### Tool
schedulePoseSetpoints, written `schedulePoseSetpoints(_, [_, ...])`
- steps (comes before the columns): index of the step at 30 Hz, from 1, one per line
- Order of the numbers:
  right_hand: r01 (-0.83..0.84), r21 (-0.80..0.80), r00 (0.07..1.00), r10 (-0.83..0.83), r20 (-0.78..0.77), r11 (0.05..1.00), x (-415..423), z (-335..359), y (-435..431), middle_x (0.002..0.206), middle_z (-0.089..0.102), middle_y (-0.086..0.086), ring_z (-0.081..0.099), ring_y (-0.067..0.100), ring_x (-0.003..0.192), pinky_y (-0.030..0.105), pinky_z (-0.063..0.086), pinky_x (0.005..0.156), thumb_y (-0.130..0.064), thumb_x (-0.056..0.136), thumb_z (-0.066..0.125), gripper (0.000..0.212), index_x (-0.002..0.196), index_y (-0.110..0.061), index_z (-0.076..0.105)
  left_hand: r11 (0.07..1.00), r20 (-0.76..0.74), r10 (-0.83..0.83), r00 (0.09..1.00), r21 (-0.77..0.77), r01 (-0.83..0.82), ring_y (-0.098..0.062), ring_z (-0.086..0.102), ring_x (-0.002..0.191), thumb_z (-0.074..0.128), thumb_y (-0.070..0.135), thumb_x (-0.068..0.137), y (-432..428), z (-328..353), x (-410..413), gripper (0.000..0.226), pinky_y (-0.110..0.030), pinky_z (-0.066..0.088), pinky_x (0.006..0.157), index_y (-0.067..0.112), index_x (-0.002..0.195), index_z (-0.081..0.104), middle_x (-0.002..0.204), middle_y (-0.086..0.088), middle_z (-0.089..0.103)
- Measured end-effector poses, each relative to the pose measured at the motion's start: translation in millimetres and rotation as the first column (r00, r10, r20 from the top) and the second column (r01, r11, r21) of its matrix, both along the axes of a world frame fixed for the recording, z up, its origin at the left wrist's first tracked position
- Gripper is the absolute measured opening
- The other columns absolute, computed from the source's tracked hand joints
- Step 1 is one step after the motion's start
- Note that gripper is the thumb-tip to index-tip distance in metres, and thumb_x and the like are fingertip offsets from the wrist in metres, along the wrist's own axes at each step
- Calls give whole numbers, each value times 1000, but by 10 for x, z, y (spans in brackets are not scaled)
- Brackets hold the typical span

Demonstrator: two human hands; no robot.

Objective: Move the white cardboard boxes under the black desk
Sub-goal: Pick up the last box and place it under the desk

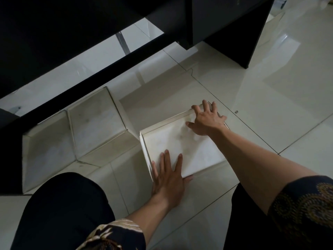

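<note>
A flat white cardboard box lies on the tiled floor in front of me. My left hand rests flat on its near corner, fingers spread, thumb over the near edge. My right hand lies spread on its far right corner, fingertips curled over the far edge. To the left, two more white cardboard boxes sit side by side, partly beneath the edge of the black desk that fills the upper left.
A black desk leg panel stands at upper right. My knees in dark trousers frame the bottom of the view. A small dark speck lies on the glossy pale tiles to the right.
</note>
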State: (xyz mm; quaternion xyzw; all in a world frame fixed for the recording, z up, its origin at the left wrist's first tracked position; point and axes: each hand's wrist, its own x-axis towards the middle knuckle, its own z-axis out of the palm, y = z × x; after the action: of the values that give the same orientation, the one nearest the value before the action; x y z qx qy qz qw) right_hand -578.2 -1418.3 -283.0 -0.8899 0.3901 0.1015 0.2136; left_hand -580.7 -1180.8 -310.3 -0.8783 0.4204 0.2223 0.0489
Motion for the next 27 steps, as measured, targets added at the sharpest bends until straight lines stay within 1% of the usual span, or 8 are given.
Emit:
schedulePoseSetpoints(5, [90,32,995,-88,-45,995,-91,68,-20,161,10,5,3,40,150,76,31,102,-55,93,55,64,148,-35,28,995,-17,-87,996,44,88,-26,-39,143,22,68,96,-44,46,152,76,-54,-24,114,35,156,-12,160,-11,-33])
schedulePoseSetpoints(9, [165,50,982,-160,-96,985,-189,150,-23,145,23,8,23,42,134,71,39,96,-22,92,49,53,141,-34,32,989,-14,-134,991,63,134,-25,-42,141,29,69,95,-63,2,251,78,-56,-25,113,40,155,-13,159,-8,-36])
schedulePoseSetpoints(13, [224,49,967,-216,-135,973,-331,194,-55,140,23,13,26,47,130,69,45,91,-8,87,44,54,137,-27,34,961,41,-255,966,121,249,-28,-39,142,30,73,91,-138,18,460,81,-60,-22,113,43,153,-13,160,-9,-34])
schedulePoseSetpoints(17, [294,-17,922,-289,-257,956,-453,208,-64,142,24,17,23,48,135,70,42,93,-8,84,52,60,138,-27,33,877,131,-457,880,235,420,-33,-38,142,25,75,91,-281,132,813,80,-65,-21,111,45,151,-20,157,-12,-38])
schedulePoseSetpoints(21, [290,-76,897,-298,-327,954,-641,212,-43,141,41,18,38,44,131,73,39,97,-8,85,52,62,142,-21,31,781,209,-605,768,344,522,-37,-34,144,23,72,93,-433,277,1085,79,-69,-13,112,44,150,-24,153,-13,-40])
schedulePoseSetpoints(23, [264,-90,902,-279,-329,960,-751,216,-25,135,52,18,49,43,126,68,44,96,-8,87,49,56,140,-16,35,776,261,-613,746,375,507,-39,-30,145,33,61,98,-495,323,1198,78,-70,-12,112,43,150,-22,153,-14,-39])
schedulePoseSetpoints(25, [224,-107,916,-247,-318,969,-861,214,-4,130,60,16,56,39,122,53,52,96,-9,89,46,46,134,-11,47,807,326,-571,753,393,441,-42,-28,145,48,33,101,-517,337,1266,84,-71,-14,111,42,153,-19,154,-17,-38])
schedulePoseSetpoints(27, [185,-80,927,-201,-317,979,-964,190,49,128,64,14,59,34,119,37,52,91,-15,93,44,40,130,-10,58,883,367,-440,819,344,321,-44,-25,146,52,8,94,-494,329,1209,94,-70,-13,111,38,155,-14,156,-19,-36])
